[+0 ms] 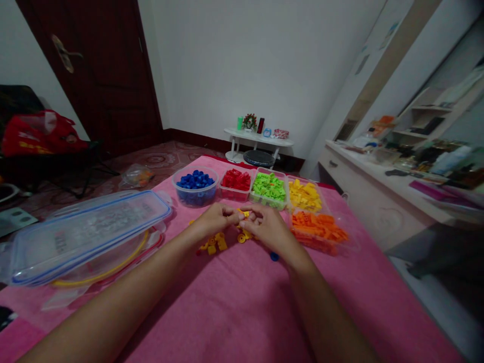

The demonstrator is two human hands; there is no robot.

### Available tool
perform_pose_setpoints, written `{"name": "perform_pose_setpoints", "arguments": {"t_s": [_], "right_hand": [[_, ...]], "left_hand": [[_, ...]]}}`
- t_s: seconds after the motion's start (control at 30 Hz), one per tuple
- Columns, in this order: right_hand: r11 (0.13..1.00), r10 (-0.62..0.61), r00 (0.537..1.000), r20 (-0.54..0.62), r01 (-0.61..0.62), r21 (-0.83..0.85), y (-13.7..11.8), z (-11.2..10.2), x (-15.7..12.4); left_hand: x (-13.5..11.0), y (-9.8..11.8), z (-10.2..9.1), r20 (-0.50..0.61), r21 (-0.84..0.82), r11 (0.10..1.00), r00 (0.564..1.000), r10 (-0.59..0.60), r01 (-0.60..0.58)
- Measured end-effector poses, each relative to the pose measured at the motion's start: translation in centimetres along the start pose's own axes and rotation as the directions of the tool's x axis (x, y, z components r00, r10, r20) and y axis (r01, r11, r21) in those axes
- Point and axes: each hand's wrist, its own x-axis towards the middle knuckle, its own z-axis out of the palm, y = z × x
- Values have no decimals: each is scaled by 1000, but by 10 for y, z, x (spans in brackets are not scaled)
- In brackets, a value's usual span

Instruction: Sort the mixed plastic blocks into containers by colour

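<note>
My left hand [215, 220] and my right hand [269, 225] meet over the pink-covered table, fingers closed in a pinch. A small yellow building brick [245, 214] shows between their fingertips, partly hidden by the fingers. Right below them a yellow piece with a round, wheel-like part [242, 237] shows; whether it is joined to the held brick I cannot tell. Several loose yellow bricks [216, 243] lie under my left wrist. Beside my right wrist is a small dark blue round piece [274, 256].
Across the table's far side stand clear containers of blue bricks [195, 180], red bricks [236, 179], green bricks [269, 187], yellow bricks [304, 195] and orange bricks [319, 227]. Stacked clear lids [91, 237] lie at left. A white dresser [363, 196] stands at right.
</note>
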Motion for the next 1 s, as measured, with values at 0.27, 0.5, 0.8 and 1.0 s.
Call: {"name": "perform_pose_setpoints", "arguments": {"t_s": [0.27, 0.5, 0.8, 1.0], "right_hand": [[999, 18, 998, -55, -16, 31, -11, -14, -2], [986, 59, 978, -201, -88, -140, -8, -55, -5], [692, 228, 876, -425, -453, -563, 36, -121, -21], [915, 156, 971, -179, -210, -343, 1, -86, -16]], "left_hand": [[-7, 8, 14, 24, -341, 938, 998, -51, 56], [-7, 10, 21, 10, -304, 953, 1000, 4, -1], [-3, 6, 26, -34, -292, 956, 999, 23, -32], [-5, 6, 28, -2, -341, 940, 1000, -8, 7]]}}
